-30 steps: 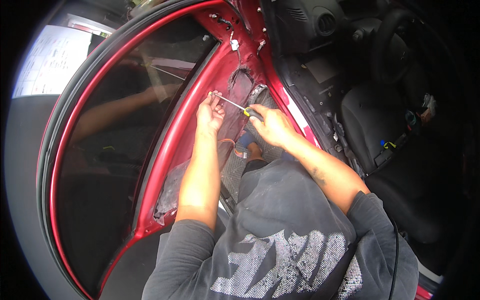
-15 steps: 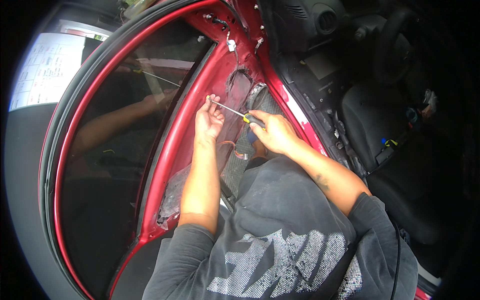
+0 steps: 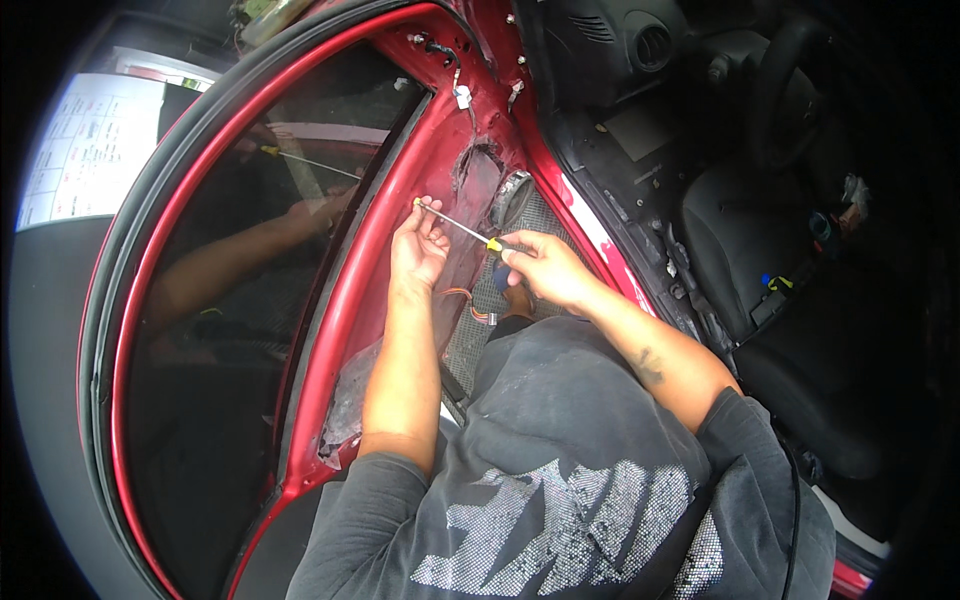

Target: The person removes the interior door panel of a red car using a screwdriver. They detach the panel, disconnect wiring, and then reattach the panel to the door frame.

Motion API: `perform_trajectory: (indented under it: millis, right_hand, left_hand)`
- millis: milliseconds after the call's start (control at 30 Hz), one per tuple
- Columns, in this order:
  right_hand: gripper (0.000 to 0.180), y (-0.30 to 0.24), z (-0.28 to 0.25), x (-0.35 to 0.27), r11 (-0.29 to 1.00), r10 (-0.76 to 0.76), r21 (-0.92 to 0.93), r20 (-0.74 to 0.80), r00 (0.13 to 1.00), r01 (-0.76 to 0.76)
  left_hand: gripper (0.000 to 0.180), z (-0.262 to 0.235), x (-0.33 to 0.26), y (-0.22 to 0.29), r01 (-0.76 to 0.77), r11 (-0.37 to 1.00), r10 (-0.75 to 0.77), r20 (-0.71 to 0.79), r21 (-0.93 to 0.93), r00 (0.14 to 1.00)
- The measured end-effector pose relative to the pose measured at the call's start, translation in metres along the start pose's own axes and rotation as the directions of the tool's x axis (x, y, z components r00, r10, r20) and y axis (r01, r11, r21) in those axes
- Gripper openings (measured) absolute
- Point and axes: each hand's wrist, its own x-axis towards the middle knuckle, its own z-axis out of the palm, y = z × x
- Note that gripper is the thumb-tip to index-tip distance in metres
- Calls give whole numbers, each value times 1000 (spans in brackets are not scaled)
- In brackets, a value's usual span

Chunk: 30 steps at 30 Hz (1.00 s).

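Yellow-collared screwdriver (image 3: 495, 244), gripped by right fingers (image 3: 522, 240), left fingers (image 3: 431, 225) apparently pinching its tip

Yellow-black screwdriver (image 3: 489, 242), slanted, shaft (image 3: 459, 225) pointing upper left

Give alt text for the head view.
A person's bare right hand holds a metal-shafted black-and-yellow screwdriver; the bare left hand seems to pinch a small yellow piece at the screwdriver's tip, beside an open red metal car door.
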Motion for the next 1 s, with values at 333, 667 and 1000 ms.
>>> perform_trajectory:
  millis: [333, 667, 1000]
  right_hand:
    - [32, 24, 13, 22, 869, -428, -300, -53, 902, 394]
    - [34, 6, 30, 0, 751, -625, -487, -310, 716, 446]
    - [24, -21, 30, -12, 633, -548, -720, -157, 822, 285]
  left_hand:
    - [27, 6, 3, 4, 8, 997, -10, 31, 73, 999]
    - [18, 17, 10, 10, -42, 999, 42, -176, 8, 983]
    - [26, 11, 13, 8, -29, 995, 21, -84, -93, 996]
